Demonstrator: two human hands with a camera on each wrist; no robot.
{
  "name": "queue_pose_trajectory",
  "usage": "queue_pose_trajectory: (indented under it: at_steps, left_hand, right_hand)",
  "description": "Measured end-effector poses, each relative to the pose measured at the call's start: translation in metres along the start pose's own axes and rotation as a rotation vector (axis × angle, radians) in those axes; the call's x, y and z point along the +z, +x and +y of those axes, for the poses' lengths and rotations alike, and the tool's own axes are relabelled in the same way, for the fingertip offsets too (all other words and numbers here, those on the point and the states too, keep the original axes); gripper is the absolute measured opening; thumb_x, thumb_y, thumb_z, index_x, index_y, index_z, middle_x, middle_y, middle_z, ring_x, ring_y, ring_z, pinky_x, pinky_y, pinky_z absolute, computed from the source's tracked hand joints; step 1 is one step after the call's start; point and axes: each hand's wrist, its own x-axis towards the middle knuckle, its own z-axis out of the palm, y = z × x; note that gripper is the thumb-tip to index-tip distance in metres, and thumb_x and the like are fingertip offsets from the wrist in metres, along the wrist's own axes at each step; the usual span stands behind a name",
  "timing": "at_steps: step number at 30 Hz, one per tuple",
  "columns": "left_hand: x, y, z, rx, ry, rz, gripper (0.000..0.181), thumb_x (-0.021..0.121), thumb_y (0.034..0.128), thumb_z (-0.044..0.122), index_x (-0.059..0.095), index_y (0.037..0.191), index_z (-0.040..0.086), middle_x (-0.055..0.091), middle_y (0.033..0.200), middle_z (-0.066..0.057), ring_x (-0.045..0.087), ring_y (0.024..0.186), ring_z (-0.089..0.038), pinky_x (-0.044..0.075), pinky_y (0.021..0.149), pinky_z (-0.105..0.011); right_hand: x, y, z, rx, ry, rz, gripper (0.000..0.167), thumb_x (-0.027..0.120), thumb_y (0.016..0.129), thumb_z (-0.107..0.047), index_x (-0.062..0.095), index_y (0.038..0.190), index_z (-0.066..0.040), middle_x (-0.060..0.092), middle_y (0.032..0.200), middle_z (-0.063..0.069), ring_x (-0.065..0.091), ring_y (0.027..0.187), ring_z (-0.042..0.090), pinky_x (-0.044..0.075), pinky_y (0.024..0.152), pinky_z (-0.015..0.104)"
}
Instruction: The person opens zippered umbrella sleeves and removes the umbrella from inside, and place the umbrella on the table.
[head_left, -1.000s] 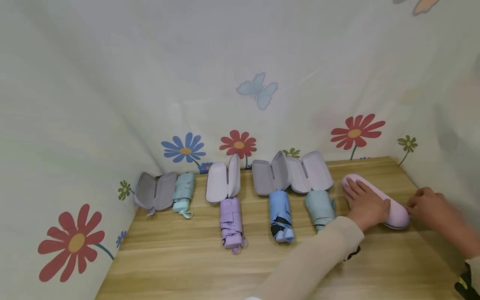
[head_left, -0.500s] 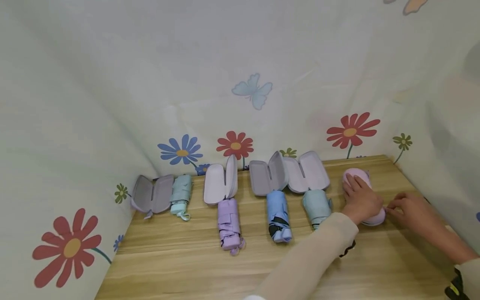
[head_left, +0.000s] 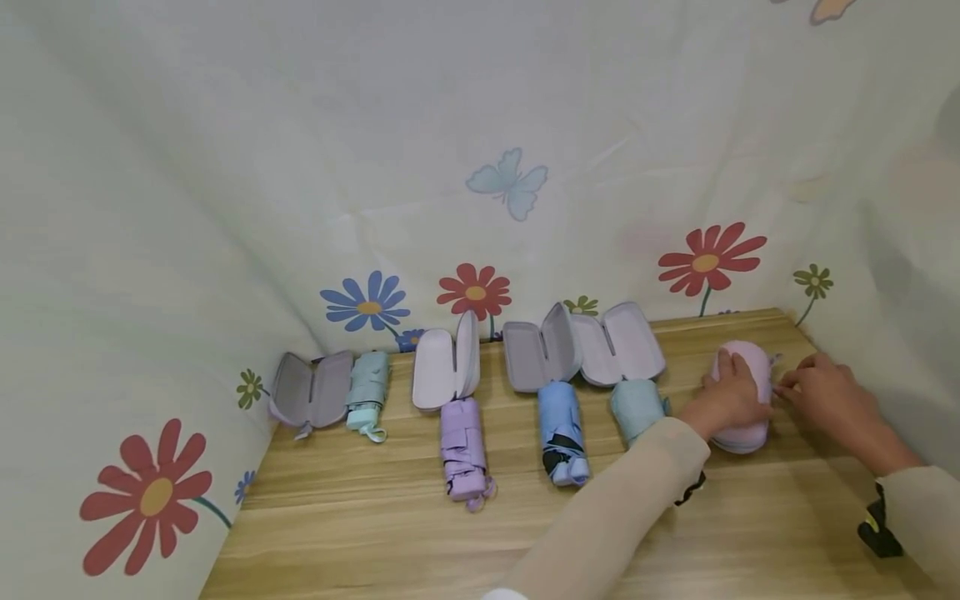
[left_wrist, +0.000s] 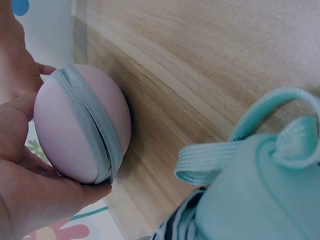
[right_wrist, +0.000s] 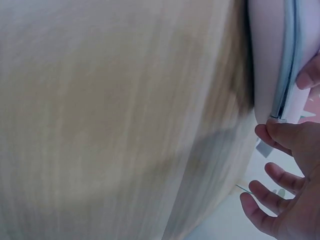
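Note:
A pink zippered hard case (head_left: 748, 435) lies closed-lidded at the table's right end. My left hand (head_left: 727, 398) holds it from above, fingers and thumb spread round its sides; in the left wrist view the grey zipper band (left_wrist: 90, 115) runs around the rounded end. On the right side of the case, my right hand (head_left: 832, 404) pinches the zipper pull between thumb and index finger (right_wrist: 280, 132), its other fingers loosely bent. The pull itself is mostly hidden by the fingertips. Just left of the case, a grey-green folded umbrella (head_left: 636, 408) is partly covered by the left sleeve.
Several opened cases, such as a white-lined one (head_left: 435, 367), stand along the back edge. Before or beside them lie folded umbrellas: teal (head_left: 369, 379), purple (head_left: 462, 442) and blue (head_left: 560, 417). A flower-printed curtain (head_left: 585, 167) surrounds the wooden table (head_left: 375, 525).
The pink case has turned from slanted to nearly pointing straight away from me. My right hand has moved from its near end up along its right side; the left hand stays on top.

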Motion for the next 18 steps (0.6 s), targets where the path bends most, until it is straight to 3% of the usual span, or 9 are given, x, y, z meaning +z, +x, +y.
queue_pose_trajectory:
  at_steps: [7, 18]
  left_hand:
    - [-0.0019, 0.0035, 0.0017, -0.011, 0.022, 0.010, 0.090, 0.066, 0.0934, 0.056, 0.017, 0.163, 0.025, 0.010, 0.166, 0.010, 0.037, 0.139, -0.017, 0.035, 0.110, -0.028]
    - [0.0010, 0.0027, 0.0016, 0.003, 0.025, -0.004, 0.089, 0.064, 0.0947, 0.055, 0.017, 0.163, 0.024, 0.010, 0.167, 0.007, 0.037, 0.139, -0.017, 0.040, 0.105, -0.027]
  right_hand:
    - [-0.0049, 0.0041, -0.0021, 0.032, -0.001, -0.020, 0.026, 0.072, 0.093, -0.021, 0.075, 0.105, 0.003, 0.047, 0.113, 0.033, 0.047, 0.098, 0.057, 0.048, 0.067, 0.065]
    - [-0.0031, 0.0028, 0.0002, 0.034, -0.005, -0.043, 0.023, 0.070, 0.094, -0.020, 0.075, 0.102, 0.001, 0.046, 0.116, 0.030, 0.046, 0.100, 0.057, 0.047, 0.065, 0.065]
